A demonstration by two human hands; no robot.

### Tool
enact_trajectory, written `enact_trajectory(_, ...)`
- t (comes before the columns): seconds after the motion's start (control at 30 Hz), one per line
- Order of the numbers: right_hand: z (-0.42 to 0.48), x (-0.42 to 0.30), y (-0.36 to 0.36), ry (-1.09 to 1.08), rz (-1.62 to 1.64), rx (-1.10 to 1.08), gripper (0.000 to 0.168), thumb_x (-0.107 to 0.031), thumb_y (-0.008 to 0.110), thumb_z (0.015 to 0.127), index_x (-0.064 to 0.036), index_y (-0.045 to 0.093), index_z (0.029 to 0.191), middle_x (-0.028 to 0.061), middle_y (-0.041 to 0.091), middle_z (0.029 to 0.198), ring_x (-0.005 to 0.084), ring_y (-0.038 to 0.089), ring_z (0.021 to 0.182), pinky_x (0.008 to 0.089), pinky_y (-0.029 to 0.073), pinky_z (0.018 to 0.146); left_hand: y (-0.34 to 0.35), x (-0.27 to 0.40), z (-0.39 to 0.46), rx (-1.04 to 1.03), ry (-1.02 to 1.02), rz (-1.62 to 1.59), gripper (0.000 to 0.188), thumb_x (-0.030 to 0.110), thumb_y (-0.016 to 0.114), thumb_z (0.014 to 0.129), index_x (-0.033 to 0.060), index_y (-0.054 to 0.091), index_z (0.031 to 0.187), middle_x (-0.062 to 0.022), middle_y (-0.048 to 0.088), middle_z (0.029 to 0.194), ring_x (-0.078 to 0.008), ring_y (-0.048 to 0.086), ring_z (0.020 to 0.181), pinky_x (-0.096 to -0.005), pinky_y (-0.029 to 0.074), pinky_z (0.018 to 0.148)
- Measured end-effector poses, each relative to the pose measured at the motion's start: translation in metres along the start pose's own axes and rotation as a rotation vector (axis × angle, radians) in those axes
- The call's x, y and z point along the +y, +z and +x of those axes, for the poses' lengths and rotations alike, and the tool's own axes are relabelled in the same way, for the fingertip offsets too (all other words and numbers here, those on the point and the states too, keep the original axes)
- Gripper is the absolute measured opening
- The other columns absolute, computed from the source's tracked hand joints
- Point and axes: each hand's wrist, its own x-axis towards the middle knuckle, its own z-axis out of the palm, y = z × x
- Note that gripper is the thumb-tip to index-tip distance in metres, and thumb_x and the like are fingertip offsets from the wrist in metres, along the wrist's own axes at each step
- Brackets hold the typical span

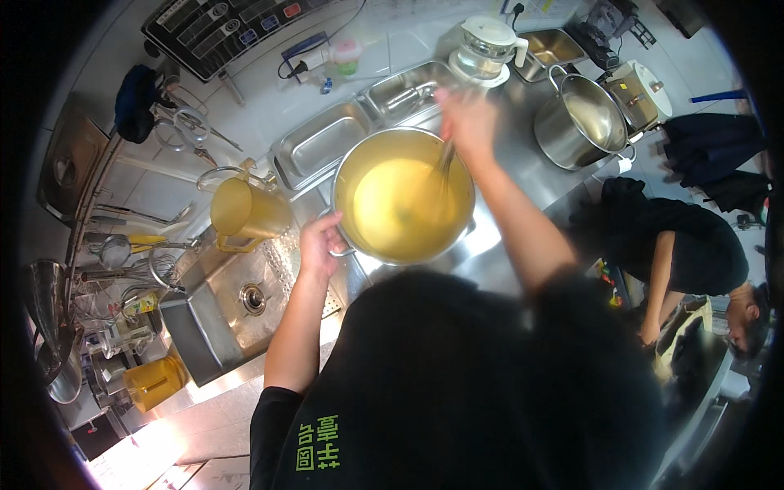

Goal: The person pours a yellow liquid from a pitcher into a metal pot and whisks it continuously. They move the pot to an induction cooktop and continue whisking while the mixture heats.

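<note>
A large steel stockpot (pixel 352 156) stands on the counter before me, partly filled with a smooth yellow liquid (pixel 386 196). My left hand (pixel 321 244) grips the pot's looped side handle (pixel 340 252). In my right hand (pixel 471 122) is a wire whisk (pixel 446 168), its wires dipping into the liquid near the right side of the pot. Motion blurs the right hand and the whisk, and the whisk's lowest part is hidden in the liquid.
Behind the pot sit two steel pans (pixel 324 141) (pixel 404 92) and a glass kettle (pixel 487 46). A second stockpot (pixel 579 122) stands to the right. Left are an amber pitcher (pixel 251 211) and a sink (pixel 236 318). Another person (pixel 680 251) is at the far right.
</note>
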Motion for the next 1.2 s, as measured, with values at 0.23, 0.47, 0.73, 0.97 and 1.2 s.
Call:
enact_trajectory(0.23,0.006,-0.002,0.000,0.031,-0.211,0.002,0.027,-0.016,0.072,0.085,-0.003,0.052,0.071,0.0029,0.052,0.050,0.0108,0.047,0.038,0.0287,0.037,0.037,-0.007,-0.005,0.005,-0.031,0.016,-0.029,0.013,0.006,0.064,0.082,0.0072,0.050,0.082,0.0072,0.035,0.052,-0.0042,0.027,0.037,-0.0206,0.023,0.034)
enact_trajectory(0.47,0.008,0.003,0.003,-0.007,-0.058,-0.008,0.037,-0.018,0.067,0.088,-0.005,0.052,0.057,0.0036,0.050,0.045,0.0126,0.048,0.038,0.0281,0.037,0.040,-0.004,-0.005,0.003,-0.004,0.018,-0.005,0.013,0.008,0.064,0.082,0.0098,0.052,0.081,0.0091,0.033,0.051,-0.0035,0.026,0.037,-0.0196,0.023,0.034)
enact_trajectory(0.73,0.011,0.007,0.001,0.014,-0.065,0.090,0.032,-0.019,0.072,0.085,-0.004,0.053,0.064,0.0025,0.051,0.048,0.0106,0.046,0.038,0.0280,0.037,0.038,-0.006,-0.004,0.006,-0.033,0.017,-0.004,0.013,0.009,0.065,0.082,0.0091,0.053,0.081,0.0092,0.034,0.051,-0.0033,0.026,0.038,-0.0194,0.023,0.034)
enact_trajectory(0.97,0.008,0.001,0.016,0.032,-0.191,-0.116,0.036,-0.025,0.073,0.084,-0.004,0.053,0.062,0.0026,0.052,0.047,0.0117,0.048,0.038,0.0286,0.040,0.040,-0.004,-0.005,0.002,-0.025,0.015,-0.029,0.011,0.009,0.064,0.083,0.0089,0.053,0.081,0.0093,0.033,0.051,-0.0034,0.026,0.038,-0.0194,0.023,0.034)
enact_trajectory(1.2,-0.049,-0.010,0.044,0.204,0.292,-0.591,0.037,-0.031,0.073,0.084,-0.004,0.057,0.065,0.0017,0.051,0.047,0.0105,0.049,0.042,0.0269,0.040,0.044,-0.006,-0.002,0.003,-0.026,0.015,-0.025,0.019,0.006,0.066,0.080,0.0050,0.051,0.092,0.0042,0.043,0.060,-0.0049,0.033,0.041,-0.0210,0.025,0.035)
